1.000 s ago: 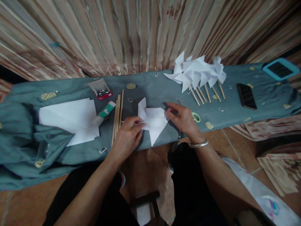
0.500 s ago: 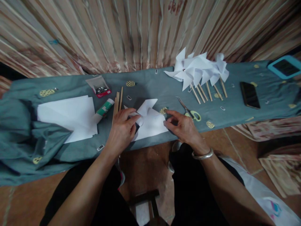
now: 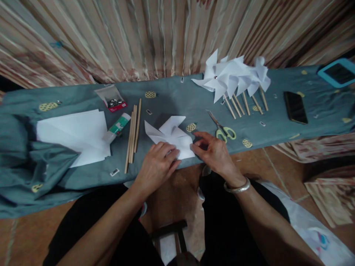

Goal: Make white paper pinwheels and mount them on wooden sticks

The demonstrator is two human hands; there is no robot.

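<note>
A half-folded white paper pinwheel lies near the front edge of the table, two of its blades standing up at the back and left. My left hand is closed at its lower left part, fingers over the paper and thumb by the front edge; the corner under them is hidden. At the right edge of the paper, my right hand pinches it between thumb and index finger. Green-handled scissors lie open just beyond my right hand. Several wooden sticks rest side by side left of the pinwheel.
Finished pinwheels on sticks lie overlapped at the back right, near a black phone and a blue-framed device. To the left are a glue stick, a packet of metal fasteners and stacked white paper. Cloth covers the table.
My left hand has moved right and toward me, from the left blade to the paper's lower part, uncovering the sticks and left blade. My right hand keeps its place at the right edge.
</note>
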